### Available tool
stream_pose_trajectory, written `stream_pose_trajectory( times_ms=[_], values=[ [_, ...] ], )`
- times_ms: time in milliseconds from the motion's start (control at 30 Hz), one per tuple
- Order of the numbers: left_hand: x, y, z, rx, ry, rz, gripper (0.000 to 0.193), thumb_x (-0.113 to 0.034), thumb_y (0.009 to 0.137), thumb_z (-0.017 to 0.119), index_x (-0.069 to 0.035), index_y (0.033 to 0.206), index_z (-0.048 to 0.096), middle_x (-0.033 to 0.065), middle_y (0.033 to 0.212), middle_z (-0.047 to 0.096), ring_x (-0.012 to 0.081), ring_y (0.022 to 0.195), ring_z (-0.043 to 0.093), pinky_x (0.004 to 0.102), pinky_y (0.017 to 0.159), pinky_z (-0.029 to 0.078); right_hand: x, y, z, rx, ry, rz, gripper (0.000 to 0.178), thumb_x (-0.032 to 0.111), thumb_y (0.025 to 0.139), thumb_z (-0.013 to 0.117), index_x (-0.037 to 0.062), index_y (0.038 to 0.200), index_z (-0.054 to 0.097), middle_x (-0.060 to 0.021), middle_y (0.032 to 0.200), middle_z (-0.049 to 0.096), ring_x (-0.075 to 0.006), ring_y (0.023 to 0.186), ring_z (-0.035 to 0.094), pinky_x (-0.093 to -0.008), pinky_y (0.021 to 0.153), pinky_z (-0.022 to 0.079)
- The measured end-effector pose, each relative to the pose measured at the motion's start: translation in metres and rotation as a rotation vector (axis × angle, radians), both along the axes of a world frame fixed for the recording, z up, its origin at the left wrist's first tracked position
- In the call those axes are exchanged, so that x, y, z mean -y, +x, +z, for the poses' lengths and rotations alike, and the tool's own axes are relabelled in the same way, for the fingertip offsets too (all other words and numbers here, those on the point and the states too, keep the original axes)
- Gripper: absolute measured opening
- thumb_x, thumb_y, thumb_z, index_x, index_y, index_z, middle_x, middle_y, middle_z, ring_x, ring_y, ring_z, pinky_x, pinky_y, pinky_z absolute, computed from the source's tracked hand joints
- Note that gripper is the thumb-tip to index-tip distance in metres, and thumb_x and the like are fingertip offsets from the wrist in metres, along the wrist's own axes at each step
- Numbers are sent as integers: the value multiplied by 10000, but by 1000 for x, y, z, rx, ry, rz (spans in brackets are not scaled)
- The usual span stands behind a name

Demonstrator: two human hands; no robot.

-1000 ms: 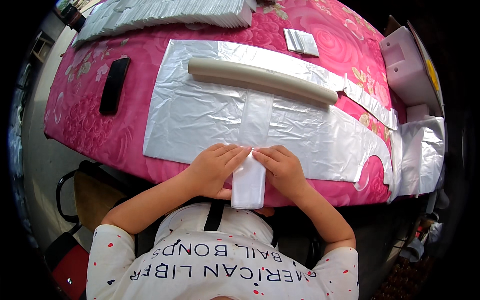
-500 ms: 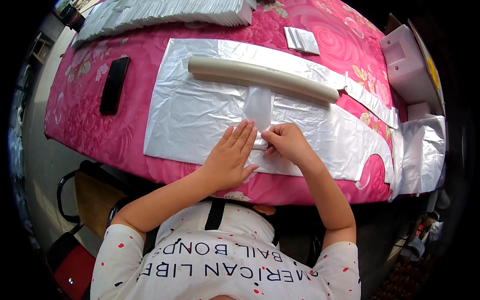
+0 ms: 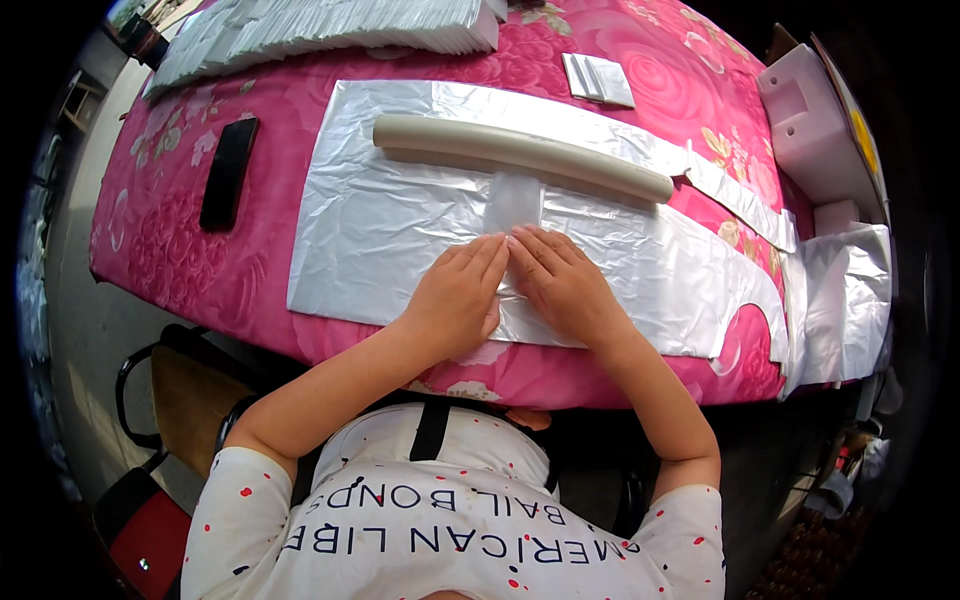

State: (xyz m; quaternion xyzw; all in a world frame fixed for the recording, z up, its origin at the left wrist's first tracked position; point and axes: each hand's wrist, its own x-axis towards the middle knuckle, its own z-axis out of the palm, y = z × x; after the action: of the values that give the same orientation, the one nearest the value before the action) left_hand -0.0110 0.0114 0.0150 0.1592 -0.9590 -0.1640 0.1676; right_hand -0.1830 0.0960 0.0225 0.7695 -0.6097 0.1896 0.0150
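A silvery plastic sheet (image 3: 370,235) lies spread on the table in front of me. Across its far part rests a long beige tube (image 3: 520,155). From beneath the tube a narrow strip of translucent plastic film (image 3: 513,203) runs toward me and passes under my fingertips. My left hand (image 3: 457,292) presses flat on the near end of the film, fingers stretched out. Beside it my right hand (image 3: 562,285) also lies flat with fingers extended, its fingertips touching those of the left. The film's near end is hidden beneath both hands.
A black phone (image 3: 230,174) lies on the pink floral tablecloth (image 3: 165,225) at left. Long rows of stacked white packets (image 3: 330,28) stand at the back. A small folded packet (image 3: 599,80) sits beyond the tube. White foam boxes (image 3: 820,125) and more silvery sheeting (image 3: 845,300) are at right.
My right hand has gone from a pinch at the film's near end to lying flat with its fingers stretched. Both hands now meet at the fingertips over the film.
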Motion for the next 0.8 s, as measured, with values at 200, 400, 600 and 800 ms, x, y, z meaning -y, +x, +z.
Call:
stream_pose_trajectory(
  times_ms=[200,400,600,800],
  values=[
    [13,-5,-1,-49,-126,-59,434,-47,717,560,47,1139,518,169,1144,561,279,1052,545,373,900,422,11,-18,2,84,71,39,382,60,751,563,10,1130,565,-109,1220,539,-263,1154,486,-357,973,400],
    [1,23,6,-108,-19,-235,453,-94,658,614,5,1097,563,148,1147,573,253,1037,571,379,873,450,-4,-4,8,217,-2,192,288,-1,664,594,30,949,620,-69,969,626,-242,895,589,-334,770,497],
    [-7,44,12,-43,59,-219,559,-187,593,688,-12,1108,559,122,1116,585,262,1008,574,382,867,436,-24,14,3,291,-17,176,282,15,677,597,67,951,640,-47,941,632,-226,857,593,-326,738,498],
    [-6,30,25,67,427,86,471,-154,714,674,9,1134,534,136,935,630,276,859,607,346,761,466,-17,13,11,638,284,-255,136,93,751,613,59,865,678,-62,736,644,-245,654,588,-322,591,465]
  ],
)
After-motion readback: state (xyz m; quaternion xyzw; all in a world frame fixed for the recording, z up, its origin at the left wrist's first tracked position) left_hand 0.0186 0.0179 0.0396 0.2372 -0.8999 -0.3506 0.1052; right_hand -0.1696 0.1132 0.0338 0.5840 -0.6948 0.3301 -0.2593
